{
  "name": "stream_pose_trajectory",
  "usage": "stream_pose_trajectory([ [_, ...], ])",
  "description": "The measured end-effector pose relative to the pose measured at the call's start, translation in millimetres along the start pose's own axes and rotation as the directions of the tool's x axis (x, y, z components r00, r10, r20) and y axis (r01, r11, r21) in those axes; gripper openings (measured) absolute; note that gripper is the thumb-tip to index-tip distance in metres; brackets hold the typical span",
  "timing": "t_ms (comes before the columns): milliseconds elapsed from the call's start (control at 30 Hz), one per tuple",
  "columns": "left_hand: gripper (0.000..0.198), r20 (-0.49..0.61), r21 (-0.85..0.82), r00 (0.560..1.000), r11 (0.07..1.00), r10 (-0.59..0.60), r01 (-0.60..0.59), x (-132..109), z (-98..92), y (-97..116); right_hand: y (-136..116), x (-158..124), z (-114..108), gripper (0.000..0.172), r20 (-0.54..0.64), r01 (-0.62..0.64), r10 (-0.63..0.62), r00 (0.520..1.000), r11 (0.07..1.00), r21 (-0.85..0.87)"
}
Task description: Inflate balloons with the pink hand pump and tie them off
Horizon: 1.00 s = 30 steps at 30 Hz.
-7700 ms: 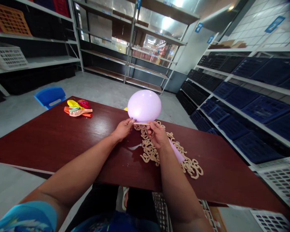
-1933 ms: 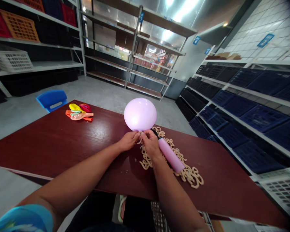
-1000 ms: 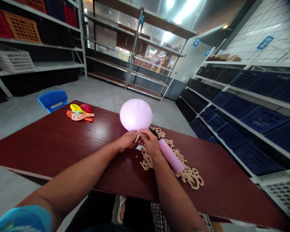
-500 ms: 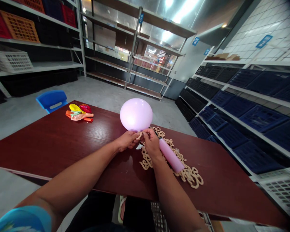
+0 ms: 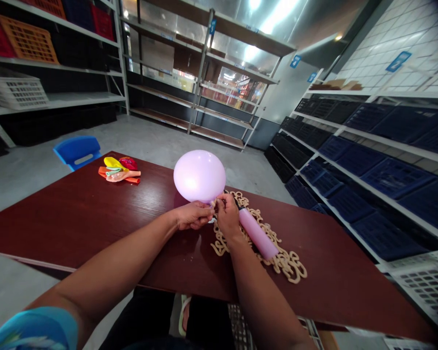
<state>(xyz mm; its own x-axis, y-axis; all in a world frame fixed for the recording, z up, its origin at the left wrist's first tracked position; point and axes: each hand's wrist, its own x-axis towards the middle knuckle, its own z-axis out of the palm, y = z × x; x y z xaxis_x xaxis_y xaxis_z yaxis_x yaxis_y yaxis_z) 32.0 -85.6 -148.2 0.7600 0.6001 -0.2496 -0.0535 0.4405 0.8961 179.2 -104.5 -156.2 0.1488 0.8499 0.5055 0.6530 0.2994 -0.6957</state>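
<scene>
As the balloon (image 5: 199,175) shifts left, its neck (image 5: 212,204) seems controlled; your left hand (image 5: 192,215) pinches it; whether your right hand (image 5: 228,214) grips is unclear.

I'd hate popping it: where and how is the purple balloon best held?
Probably by the neck of the balloon, pinched with thumb and finger from the near side: it is narrow, at the lower edge between the left hand and right hand, while the round, smooth body offers little to grip.
</scene>
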Motion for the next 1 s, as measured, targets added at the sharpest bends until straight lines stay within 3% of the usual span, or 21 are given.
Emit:
stream_pose_trajectory([
  [200,0.03,-0.003,0.114,0.999,0.993,0.038,-0.037,-0.3,1.6,-0.2,3.2,0.5,1.8,0.01,0.001,-0.007,0.007,1.0,1.0,0.004],
  [300,0.033,-0.088,0.287,0.986,0.952,0.141,-0.11,3.5,2.1,-5.5,5.6,1.8,2.2,0.012,-0.003,0.041,-0.041,0.999,0.999,0.012],
  [400,0.042,-0.209,0.484,0.935,0.861,0.288,-0.157,9.9,-3.0,-13.3,7.2,2.7,3.1,0.014,-0.002,0.111,-0.111,0.994,0.994,0.008],
  [500,0.048,-0.295,0.559,0.879,0.814,0.375,-0.159,14.8,-12.2,-18.3,8.3,2.3,5.6,0.014,0.028,0.156,-0.156,0.987,0.988,0.016],
  [600,0.048,-0.385,0.631,0.827,0.77,0.41,-0.088,16.6,-20.5,-16.9,11.5,1.1,10.1,0.014,0.054,0.172,-0.175,0.983,0.984,0.045],
  [767,0.048,-0.519,0.765,0.703,0.631,0.486,0.129,21.5,-33.6,0.5,21.4,-0.6,18.3,0.021,0.131,0.153,-0.15,0.98,0.988,-0.015],
  [1000,0.05,-0.576,0.805,0.691,0.45,0.436,0.387,47.8,-61.7,36.7,19.0,-1.6,19.7,0.017,0.255,0.155,-0.128,0.958,0.984,-0.088],
])
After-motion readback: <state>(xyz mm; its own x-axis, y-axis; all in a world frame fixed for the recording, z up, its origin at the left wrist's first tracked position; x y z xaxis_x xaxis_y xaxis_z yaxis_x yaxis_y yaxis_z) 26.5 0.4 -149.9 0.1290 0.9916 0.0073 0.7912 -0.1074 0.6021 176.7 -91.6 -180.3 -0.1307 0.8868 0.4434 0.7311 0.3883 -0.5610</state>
